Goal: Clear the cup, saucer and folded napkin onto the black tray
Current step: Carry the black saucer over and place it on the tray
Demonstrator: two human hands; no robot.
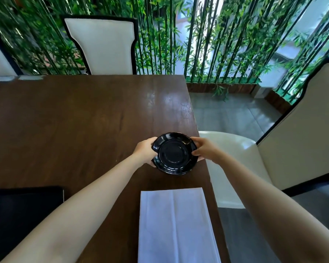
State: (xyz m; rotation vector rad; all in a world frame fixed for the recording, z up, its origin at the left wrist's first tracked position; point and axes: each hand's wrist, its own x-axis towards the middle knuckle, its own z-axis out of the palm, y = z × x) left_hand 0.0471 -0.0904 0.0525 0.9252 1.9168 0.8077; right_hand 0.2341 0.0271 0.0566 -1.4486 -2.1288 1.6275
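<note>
A glossy black saucer (174, 153) is near the right edge of the dark wooden table (74, 120). My left hand (145, 151) grips its left rim and my right hand (202, 149) grips its right rim. I cannot tell whether the saucer is resting on the table or just above it. Nothing stands on the saucer, and no cup is in view. A folded white napkin (176, 224) lies flat on the table nearer to me, just below the saucer. The black tray (23, 215) sits at the lower left, partly cut off by the frame edge.
The table's right edge runs close beside the saucer and napkin. A cream chair (234, 168) stands right of the table, with another white chair (103, 46) at the far side. Bamboo plants line the back.
</note>
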